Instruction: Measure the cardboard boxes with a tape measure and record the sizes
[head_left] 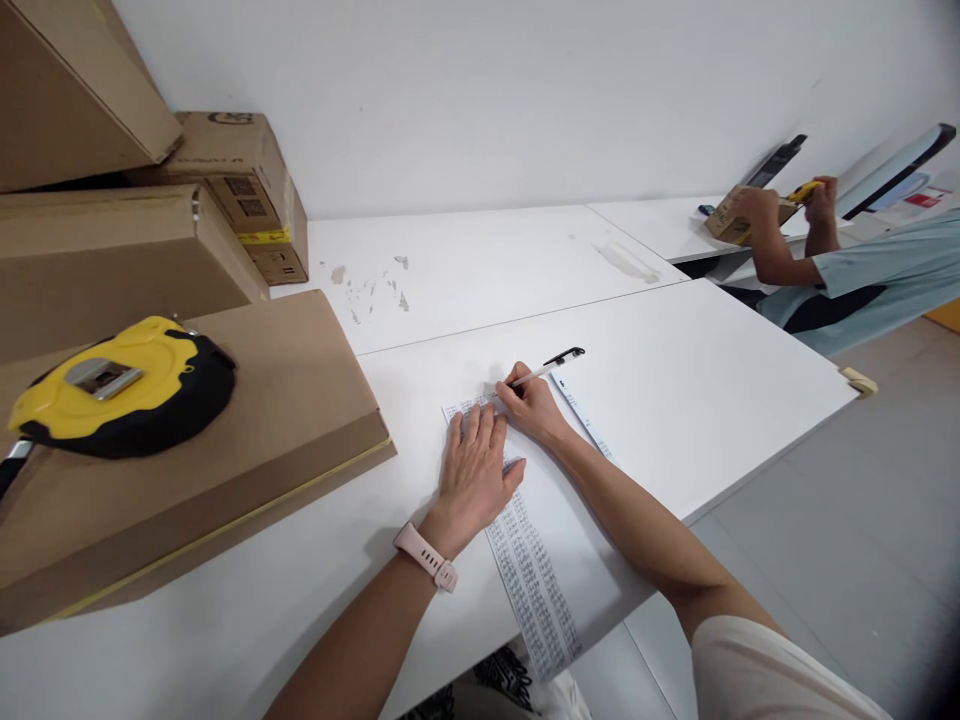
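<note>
My right hand (531,402) is closed round a pen (546,369) with a pale barrel and a black clip end. Its tip meets the upper part of a sheet of paper (592,560). Rows of small dark handwriting run down the sheet's left side. Flat on the same sheet lies my left hand (478,470), fingers stretched out, just left of the pen. A pink band is round that wrist. Another printed sheet (581,412) shows partly from beneath, to the right of my right hand. The paper's near end hangs past the table edge.
Cardboard boxes (300,380) are stacked on the left of the white table (705,370). A yellow and black tape measure (127,385) rests on the nearest box. At the far right, a co-worker's hands (761,210) hold a small carton (726,222) and a yellow tool (804,191).
</note>
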